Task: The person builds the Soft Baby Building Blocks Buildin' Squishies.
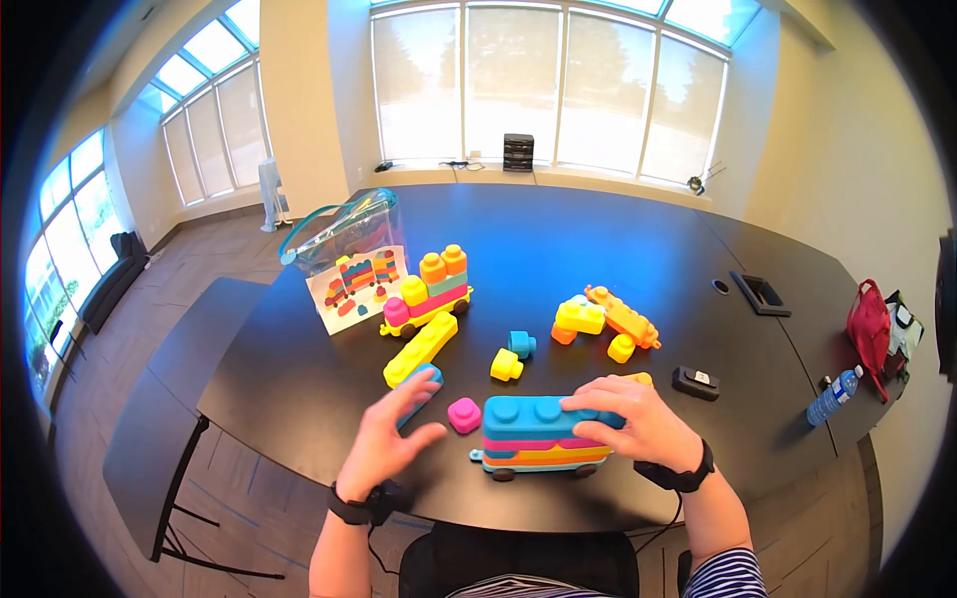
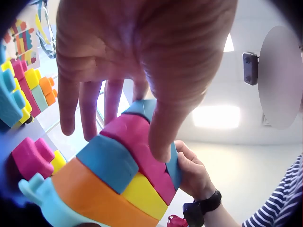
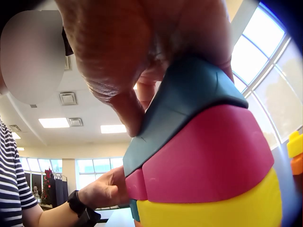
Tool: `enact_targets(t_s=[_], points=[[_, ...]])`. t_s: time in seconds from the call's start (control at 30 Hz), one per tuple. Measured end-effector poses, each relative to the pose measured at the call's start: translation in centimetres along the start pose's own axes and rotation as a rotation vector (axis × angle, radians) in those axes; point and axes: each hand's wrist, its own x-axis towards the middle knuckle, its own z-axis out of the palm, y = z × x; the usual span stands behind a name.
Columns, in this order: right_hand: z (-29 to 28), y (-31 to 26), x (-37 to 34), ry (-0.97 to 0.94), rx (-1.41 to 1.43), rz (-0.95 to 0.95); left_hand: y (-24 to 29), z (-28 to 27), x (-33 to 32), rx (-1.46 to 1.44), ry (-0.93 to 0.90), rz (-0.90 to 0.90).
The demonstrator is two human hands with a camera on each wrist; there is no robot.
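Observation:
A stack of toy building blocks (image 1: 543, 444) stands at the near table edge on a light blue wheeled base (image 2: 52, 203) with a hitch at its left end. Orange, yellow, blue and pink layers make up its middle. On top lies a long blue block (image 1: 518, 411) with round studs. My right hand (image 1: 638, 424) grips this block's right end from above, thumb on the near side, fingers over the far side. To the left of the stack hovers my left hand (image 1: 391, 439), fingers extended and nothing held. A pink block (image 1: 465, 416) sits between that hand and the stack.
Farther back are a block train car (image 1: 429, 299), a long yellow block (image 1: 421, 349), small yellow (image 1: 506, 365) and teal (image 1: 520, 344) blocks, and an orange piece (image 1: 626, 317). A clear bag (image 1: 344, 244) stands behind. Rightward are a black case (image 1: 696, 383) and a water bottle (image 1: 835, 397).

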Motion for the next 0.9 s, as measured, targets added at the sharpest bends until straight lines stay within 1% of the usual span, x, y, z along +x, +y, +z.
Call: enact_targets(t_s=[0.03,0.07,0.13,0.23,0.33,0.37,0.47,0.6,0.7,0.8,0.9], points=[[-0.4,0.0,-0.4,0.004,0.003,0.016,-1.3,-0.8,0.0,0.116,0.069,-0.007],[-0.9,0.0,-0.8,0.009,0.006,0.032,-2.7,-1.3,0.2,0.134,0.14,0.007],[-1.5,0.2,-1.4,0.004,0.007,0.056,-3.9,-2.2,0.3,0.391,0.182,-0.033],[-1.9,0.6,-1.8,0.011,0.014,0.053,-6.1,-2.8,2.0,0.494,0.044,-0.044],[-1.9,0.6,-1.8,0.019,0.016,0.038,-8.4,-2.9,4.9,0.526,-0.118,-0.105],[-1.9,0.5,-1.8,0.023,0.018,0.038,-8.8,-2.6,5.7,0.552,-0.144,-0.118],[-1.9,0.3,-1.8,0.037,0.01,0.029,-8.9,-2.6,7.1,0.485,-0.214,-0.164],[-1.7,0.6,-1.7,0.026,0.016,0.019,-8.0,-1.1,6.9,0.398,-0.316,-0.038],[-1.1,0.9,-1.0,-0.017,0.022,-0.028,-6.7,0.7,7.3,0.358,-0.393,0.021],[-1.5,0.5,-0.2,-0.182,0.032,0.017,-6.6,2.0,8.3,0.31,-0.426,0.075],[-2.3,1.5,0.1,-0.198,0.146,-0.03,-7.7,3.1,9.6,0.276,-0.418,0.089]])
